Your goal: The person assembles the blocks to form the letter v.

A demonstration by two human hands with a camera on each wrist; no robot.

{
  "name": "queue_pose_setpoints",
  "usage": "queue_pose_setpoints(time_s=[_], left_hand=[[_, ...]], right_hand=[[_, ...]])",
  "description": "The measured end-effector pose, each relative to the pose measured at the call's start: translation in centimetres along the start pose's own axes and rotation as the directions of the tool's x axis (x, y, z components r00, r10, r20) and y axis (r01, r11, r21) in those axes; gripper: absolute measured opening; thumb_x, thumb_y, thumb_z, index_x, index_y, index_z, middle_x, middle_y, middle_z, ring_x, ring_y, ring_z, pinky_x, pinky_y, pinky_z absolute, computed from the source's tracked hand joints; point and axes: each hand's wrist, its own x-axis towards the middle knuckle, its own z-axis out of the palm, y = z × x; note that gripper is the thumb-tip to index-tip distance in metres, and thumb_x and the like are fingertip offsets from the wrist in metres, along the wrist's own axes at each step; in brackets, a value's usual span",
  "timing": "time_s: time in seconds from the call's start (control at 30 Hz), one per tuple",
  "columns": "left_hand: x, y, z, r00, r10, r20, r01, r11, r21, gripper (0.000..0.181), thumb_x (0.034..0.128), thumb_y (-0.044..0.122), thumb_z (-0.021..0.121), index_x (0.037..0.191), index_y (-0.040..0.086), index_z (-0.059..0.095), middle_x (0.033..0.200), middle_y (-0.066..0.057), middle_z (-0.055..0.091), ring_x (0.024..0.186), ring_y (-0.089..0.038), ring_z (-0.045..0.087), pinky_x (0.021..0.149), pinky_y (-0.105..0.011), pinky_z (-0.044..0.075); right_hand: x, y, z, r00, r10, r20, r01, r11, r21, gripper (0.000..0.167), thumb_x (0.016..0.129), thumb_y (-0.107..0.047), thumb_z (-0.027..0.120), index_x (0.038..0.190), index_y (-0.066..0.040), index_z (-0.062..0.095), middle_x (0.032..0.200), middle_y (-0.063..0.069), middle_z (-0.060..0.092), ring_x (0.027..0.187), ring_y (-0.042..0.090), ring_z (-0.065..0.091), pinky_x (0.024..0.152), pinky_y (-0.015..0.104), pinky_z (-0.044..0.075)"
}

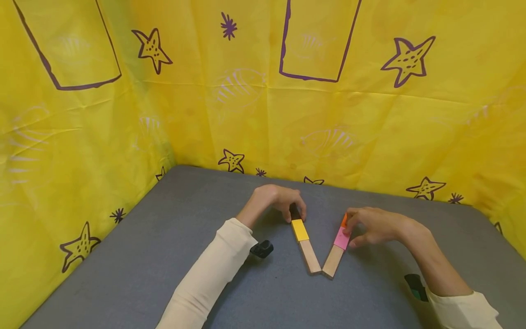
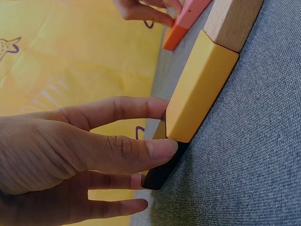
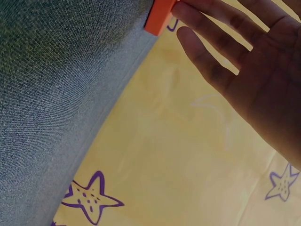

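Wooden blocks lie end to end in a V on the grey cloth. My left hand (image 1: 283,201) pinches the black block (image 2: 164,169) at the far end of the left arm, its thumb at the seam with the yellow block (image 1: 300,230). A plain wood block (image 1: 310,258) follows toward the V's point. On the right arm, my right hand (image 1: 371,225) touches the orange block (image 3: 160,18) and the pink block (image 1: 341,238) from the outer side with extended fingers. Another plain wood block (image 1: 333,262) completes that arm. The right thumb is out of the right wrist view.
A grey cloth surface (image 1: 164,256) lies under the blocks. Yellow fabric walls (image 1: 255,114) with drawn starfish and fish rise behind and at both sides. Dark wrist devices (image 1: 261,249) show by both wrists.
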Motion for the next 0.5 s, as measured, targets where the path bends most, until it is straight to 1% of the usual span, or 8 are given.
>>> queue_pose_setpoints(time_s=[0.23,0.5], left_hand=[[-0.03,-0.02,0.00,1.000,0.001,0.001,-0.001,1.000,0.010,0.036,0.0957,0.007,0.075,0.128,0.021,0.073,0.137,-0.006,0.058,0.125,-0.023,0.048,0.105,-0.031,0.042],[-0.07,0.01,-0.02,1.000,-0.006,-0.005,0.006,1.000,0.019,0.039,0.0954,0.008,0.076,0.131,0.023,0.073,0.140,-0.006,0.057,0.128,-0.022,0.048,0.111,-0.034,0.042]], right_hand=[[0.02,0.05,0.03,1.000,-0.009,-0.005,0.009,1.000,-0.012,0.020,0.085,-0.034,0.086,0.101,-0.023,0.081,0.110,-0.006,0.065,0.100,0.015,0.063,0.088,0.041,0.054],[0.02,0.06,-0.06,1.000,0.001,-0.003,-0.001,1.000,-0.016,0.020,0.085,-0.035,0.086,0.101,-0.024,0.082,0.109,-0.007,0.065,0.099,0.015,0.063,0.089,0.042,0.054]])
